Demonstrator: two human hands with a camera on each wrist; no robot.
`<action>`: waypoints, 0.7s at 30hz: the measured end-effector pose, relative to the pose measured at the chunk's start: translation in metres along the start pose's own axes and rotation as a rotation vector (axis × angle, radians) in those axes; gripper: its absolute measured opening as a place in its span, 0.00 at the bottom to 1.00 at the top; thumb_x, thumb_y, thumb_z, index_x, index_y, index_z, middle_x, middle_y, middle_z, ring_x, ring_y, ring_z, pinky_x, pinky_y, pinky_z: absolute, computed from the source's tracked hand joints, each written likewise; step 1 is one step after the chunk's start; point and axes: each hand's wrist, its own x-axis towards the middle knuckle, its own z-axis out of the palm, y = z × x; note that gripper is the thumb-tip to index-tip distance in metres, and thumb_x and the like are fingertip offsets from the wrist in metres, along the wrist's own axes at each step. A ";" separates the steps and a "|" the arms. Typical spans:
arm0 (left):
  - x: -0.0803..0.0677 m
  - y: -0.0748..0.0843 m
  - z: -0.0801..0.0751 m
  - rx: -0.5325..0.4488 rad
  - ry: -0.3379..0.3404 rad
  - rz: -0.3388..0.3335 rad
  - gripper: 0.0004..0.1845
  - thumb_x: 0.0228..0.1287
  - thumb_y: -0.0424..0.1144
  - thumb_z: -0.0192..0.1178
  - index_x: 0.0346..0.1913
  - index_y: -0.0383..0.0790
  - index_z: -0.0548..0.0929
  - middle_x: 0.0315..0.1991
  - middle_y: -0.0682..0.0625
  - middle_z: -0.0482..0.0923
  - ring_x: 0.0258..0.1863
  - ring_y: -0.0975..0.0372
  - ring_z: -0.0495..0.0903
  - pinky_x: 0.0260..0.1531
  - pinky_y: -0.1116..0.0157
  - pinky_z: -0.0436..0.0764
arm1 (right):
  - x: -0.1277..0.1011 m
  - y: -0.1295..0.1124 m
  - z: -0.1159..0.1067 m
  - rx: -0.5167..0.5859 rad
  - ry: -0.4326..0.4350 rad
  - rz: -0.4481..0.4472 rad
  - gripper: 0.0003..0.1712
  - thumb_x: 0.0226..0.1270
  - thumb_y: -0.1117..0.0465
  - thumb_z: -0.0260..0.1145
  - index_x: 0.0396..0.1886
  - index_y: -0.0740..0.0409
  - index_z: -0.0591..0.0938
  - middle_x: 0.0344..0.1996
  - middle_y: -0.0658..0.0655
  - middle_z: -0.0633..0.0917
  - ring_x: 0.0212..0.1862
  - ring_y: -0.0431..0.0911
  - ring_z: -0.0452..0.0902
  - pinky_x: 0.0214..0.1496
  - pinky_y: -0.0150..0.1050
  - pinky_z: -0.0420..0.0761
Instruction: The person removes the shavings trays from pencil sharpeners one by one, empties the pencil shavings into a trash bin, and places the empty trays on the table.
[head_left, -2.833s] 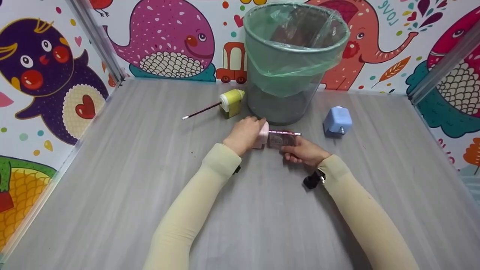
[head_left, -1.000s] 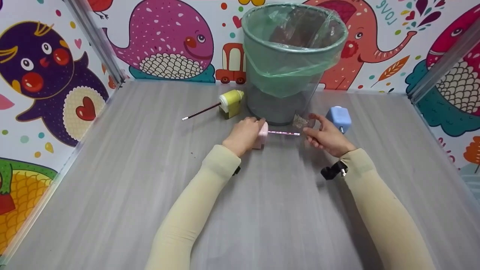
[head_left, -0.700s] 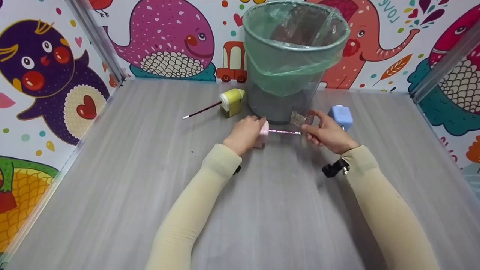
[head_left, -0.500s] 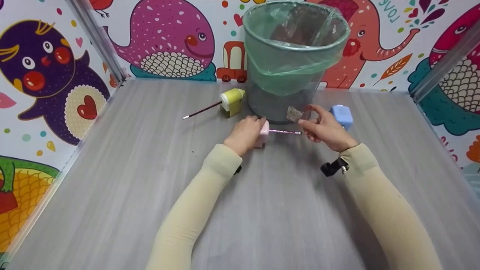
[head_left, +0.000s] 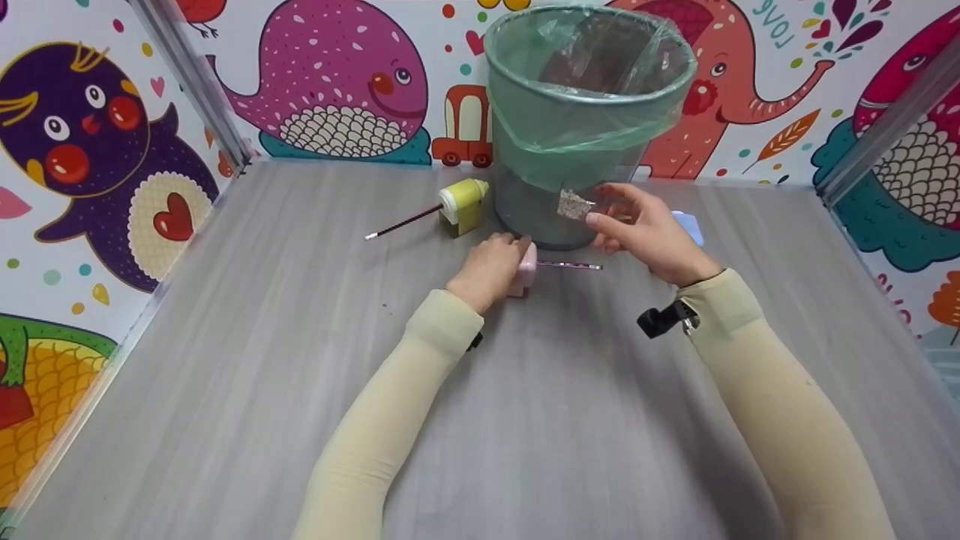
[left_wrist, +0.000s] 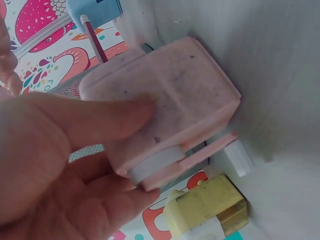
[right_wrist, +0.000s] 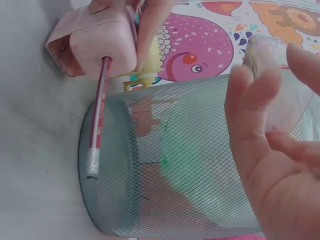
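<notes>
My left hand (head_left: 501,259) grips a pink pencil sharpener (head_left: 524,273) on the grey table (head_left: 300,337); its thumb and fingers wrap the sharpener's body (left_wrist: 165,105). A pink pencil (head_left: 570,265) sticks out of the sharpener's right side, and the right wrist view shows the same pencil (right_wrist: 98,120). My right hand (head_left: 611,210) pinches a small clear shavings drawer (head_left: 574,204) and holds it up in front of the mesh bin (head_left: 589,112), below the rim. In the right wrist view the drawer (right_wrist: 260,55) sits at my fingertips beside the bin's mesh (right_wrist: 175,170).
A yellow sharpener (head_left: 463,204) with a dark pencil (head_left: 403,222) in it stands left of the bin. A blue sharpener (head_left: 691,225) sits behind my right hand, partly hidden. Cartoon-printed walls close the table at the back and sides.
My right hand has pulled the shavings drawer out of the pink sharpener, swung right, then lifted it up and left toward the bin. The left hand has stayed on the sharpener.
</notes>
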 end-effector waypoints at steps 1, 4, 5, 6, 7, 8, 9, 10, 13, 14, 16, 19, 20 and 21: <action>0.000 0.000 0.000 -0.001 -0.005 -0.001 0.31 0.71 0.28 0.58 0.75 0.40 0.65 0.69 0.38 0.72 0.67 0.48 0.74 0.65 0.51 0.76 | 0.000 0.000 0.000 0.004 0.016 -0.004 0.35 0.70 0.54 0.67 0.72 0.60 0.67 0.41 0.55 0.81 0.34 0.43 0.84 0.39 0.33 0.85; 0.000 0.000 0.001 -0.010 -0.008 -0.002 0.31 0.72 0.28 0.57 0.75 0.40 0.65 0.69 0.38 0.71 0.68 0.48 0.74 0.66 0.51 0.75 | 0.001 -0.001 0.001 0.017 0.064 -0.025 0.34 0.70 0.54 0.67 0.71 0.61 0.69 0.46 0.55 0.79 0.39 0.43 0.83 0.39 0.32 0.85; 0.000 0.000 0.001 -0.010 -0.004 -0.001 0.31 0.71 0.27 0.57 0.75 0.41 0.65 0.69 0.38 0.72 0.67 0.48 0.74 0.66 0.51 0.75 | 0.001 -0.002 0.000 0.017 0.082 -0.030 0.34 0.69 0.54 0.68 0.71 0.60 0.70 0.47 0.55 0.78 0.40 0.43 0.82 0.40 0.31 0.84; 0.000 0.000 0.001 -0.009 0.001 0.001 0.31 0.71 0.27 0.57 0.75 0.41 0.66 0.69 0.38 0.72 0.67 0.48 0.74 0.65 0.51 0.76 | 0.001 -0.003 0.000 0.017 0.097 -0.037 0.34 0.69 0.54 0.68 0.70 0.61 0.71 0.49 0.56 0.78 0.41 0.43 0.82 0.40 0.31 0.84; 0.000 0.000 0.001 -0.008 0.004 0.003 0.31 0.71 0.27 0.57 0.75 0.40 0.66 0.68 0.38 0.72 0.67 0.48 0.74 0.65 0.51 0.76 | 0.001 -0.004 0.000 0.015 0.110 -0.044 0.33 0.69 0.54 0.68 0.69 0.61 0.72 0.51 0.55 0.78 0.42 0.42 0.81 0.40 0.31 0.84; 0.000 0.000 0.001 -0.008 0.007 0.005 0.31 0.71 0.28 0.57 0.75 0.40 0.66 0.68 0.38 0.72 0.67 0.48 0.74 0.64 0.51 0.76 | 0.002 -0.005 0.000 0.010 0.122 -0.051 0.33 0.68 0.53 0.69 0.69 0.62 0.73 0.52 0.56 0.78 0.43 0.42 0.81 0.40 0.30 0.84; 0.000 -0.001 0.002 -0.006 0.009 0.008 0.31 0.71 0.28 0.58 0.75 0.40 0.66 0.68 0.38 0.73 0.66 0.48 0.75 0.64 0.50 0.77 | 0.002 -0.006 -0.001 0.006 0.132 -0.056 0.33 0.68 0.53 0.69 0.68 0.62 0.73 0.54 0.56 0.78 0.43 0.42 0.80 0.40 0.30 0.83; 0.000 -0.001 0.002 0.000 0.012 0.010 0.31 0.70 0.28 0.58 0.74 0.40 0.67 0.68 0.38 0.73 0.66 0.48 0.75 0.63 0.50 0.77 | 0.002 -0.007 -0.001 0.005 0.140 -0.062 0.33 0.68 0.53 0.69 0.68 0.62 0.74 0.55 0.57 0.78 0.44 0.42 0.80 0.40 0.29 0.83; 0.000 -0.001 0.002 0.005 0.010 0.012 0.31 0.70 0.29 0.59 0.75 0.40 0.66 0.68 0.38 0.73 0.65 0.48 0.75 0.63 0.50 0.77 | 0.000 -0.013 -0.003 0.010 0.163 -0.080 0.34 0.67 0.54 0.70 0.69 0.63 0.73 0.56 0.57 0.78 0.44 0.43 0.79 0.41 0.28 0.82; 0.000 -0.001 0.002 0.007 0.009 0.011 0.32 0.70 0.29 0.60 0.75 0.41 0.66 0.68 0.38 0.73 0.65 0.48 0.75 0.63 0.50 0.77 | 0.000 -0.015 -0.003 0.012 0.171 -0.086 0.35 0.67 0.54 0.70 0.70 0.62 0.73 0.55 0.57 0.78 0.45 0.43 0.78 0.42 0.28 0.81; 0.000 -0.001 0.002 0.007 0.010 0.011 0.32 0.69 0.29 0.61 0.75 0.41 0.66 0.68 0.38 0.73 0.65 0.48 0.75 0.64 0.51 0.77 | -0.002 -0.018 -0.004 0.020 0.189 -0.099 0.35 0.67 0.54 0.70 0.70 0.61 0.72 0.54 0.55 0.78 0.45 0.43 0.78 0.43 0.28 0.81; 0.000 -0.002 0.002 0.002 0.009 0.013 0.33 0.68 0.30 0.62 0.75 0.41 0.66 0.68 0.38 0.73 0.66 0.48 0.75 0.65 0.50 0.76 | -0.003 -0.024 -0.006 0.042 0.215 -0.126 0.34 0.67 0.56 0.70 0.70 0.61 0.72 0.52 0.53 0.79 0.45 0.42 0.78 0.44 0.28 0.81; 0.000 -0.002 0.002 0.005 0.013 0.017 0.33 0.68 0.30 0.62 0.75 0.41 0.66 0.67 0.38 0.73 0.66 0.48 0.75 0.64 0.50 0.76 | -0.003 -0.026 -0.007 0.060 0.220 -0.134 0.34 0.67 0.57 0.70 0.70 0.62 0.72 0.51 0.52 0.79 0.45 0.42 0.78 0.43 0.28 0.81; 0.000 -0.002 0.002 0.010 0.018 0.023 0.33 0.68 0.30 0.63 0.74 0.40 0.67 0.67 0.38 0.74 0.66 0.48 0.75 0.64 0.50 0.77 | -0.004 -0.029 -0.008 0.081 0.224 -0.142 0.33 0.67 0.58 0.70 0.69 0.62 0.72 0.51 0.52 0.79 0.45 0.42 0.78 0.43 0.28 0.81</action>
